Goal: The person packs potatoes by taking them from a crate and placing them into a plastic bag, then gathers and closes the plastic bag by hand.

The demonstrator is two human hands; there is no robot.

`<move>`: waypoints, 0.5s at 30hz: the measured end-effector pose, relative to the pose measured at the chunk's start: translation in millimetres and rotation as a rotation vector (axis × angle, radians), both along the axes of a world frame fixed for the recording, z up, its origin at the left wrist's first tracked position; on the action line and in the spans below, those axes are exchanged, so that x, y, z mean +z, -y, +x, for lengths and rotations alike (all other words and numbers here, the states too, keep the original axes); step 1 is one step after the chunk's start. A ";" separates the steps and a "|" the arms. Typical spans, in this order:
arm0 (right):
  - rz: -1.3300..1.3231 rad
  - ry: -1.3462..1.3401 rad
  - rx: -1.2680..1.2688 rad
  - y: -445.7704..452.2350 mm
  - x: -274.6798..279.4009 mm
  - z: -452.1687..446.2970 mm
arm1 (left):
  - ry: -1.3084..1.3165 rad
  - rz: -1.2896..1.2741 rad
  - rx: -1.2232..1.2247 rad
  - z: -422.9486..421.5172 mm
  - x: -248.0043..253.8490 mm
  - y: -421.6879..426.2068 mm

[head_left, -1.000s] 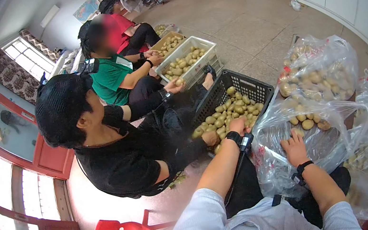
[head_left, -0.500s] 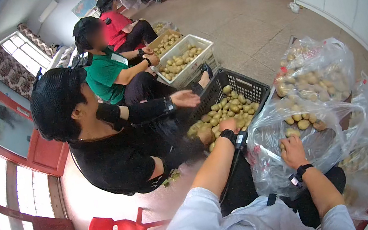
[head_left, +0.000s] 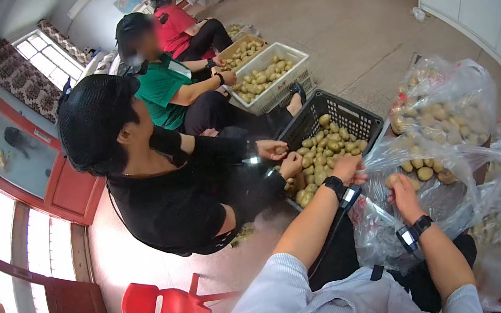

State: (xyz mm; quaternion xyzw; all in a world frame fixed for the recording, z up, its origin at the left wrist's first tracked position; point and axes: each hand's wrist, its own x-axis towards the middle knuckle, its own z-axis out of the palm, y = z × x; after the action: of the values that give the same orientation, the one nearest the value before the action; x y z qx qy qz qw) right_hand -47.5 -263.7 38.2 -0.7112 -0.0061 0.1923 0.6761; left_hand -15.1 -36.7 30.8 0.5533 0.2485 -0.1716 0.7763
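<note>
A black plastic crate (head_left: 358, 114) of potatoes (head_left: 322, 152) stands in front of me. My left hand (head_left: 348, 169) is over the crate's near right edge beside the clear plastic bag, fingers apart, with no potato visible in it. My right hand (head_left: 406, 195) is closed around a potato (head_left: 392, 180) above the clear plastic bag (head_left: 430, 193). More potatoes (head_left: 425, 172) lie inside the bag's far part. Across the crate, a co-worker in black (head_left: 166, 202) has both hands close together over its left side.
Another full bag of potatoes (head_left: 447, 112) stands beyond mine. A white crate (head_left: 294, 58) and a cardboard box (head_left: 249, 44) of potatoes sit by other people farther left. A red chair (head_left: 180, 312) is at lower left, white cabinets (head_left: 475, 3) at right.
My left hand has risen from the crate's potatoes and moved right, towards my right hand. My right hand has lifted slightly with its potato. The co-worker's outstretched hand has come in over the crate.
</note>
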 end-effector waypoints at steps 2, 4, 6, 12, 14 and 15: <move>0.005 -0.006 -0.007 -17.8 12.9 -1.7 | -0.023 -0.037 -0.100 -2.6 6.4 3.1; 0.026 -0.026 0.087 -28.3 20.0 -2.2 | -0.041 -0.006 -0.180 -3.8 7.7 8.5; 0.053 -0.036 0.113 -37.1 21.6 0.7 | -0.056 0.034 -0.257 -3.8 11.6 10.0; -0.074 0.152 0.146 -38.9 9.6 4.6 | 0.110 0.004 -0.479 -5.2 14.5 9.4; -0.233 0.313 0.157 -26.7 2.5 6.3 | 0.105 0.017 -0.490 -3.8 12.2 6.3; -0.392 0.475 0.168 -20.9 0.1 6.6 | 0.087 0.017 -0.447 -2.9 8.5 3.9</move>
State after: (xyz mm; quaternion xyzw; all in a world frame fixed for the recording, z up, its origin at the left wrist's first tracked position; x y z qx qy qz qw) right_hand -41.0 -242.8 38.2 -0.8500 -0.1853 0.0737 0.4877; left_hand -18.0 -40.6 39.3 0.6078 0.0877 -0.3132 0.7245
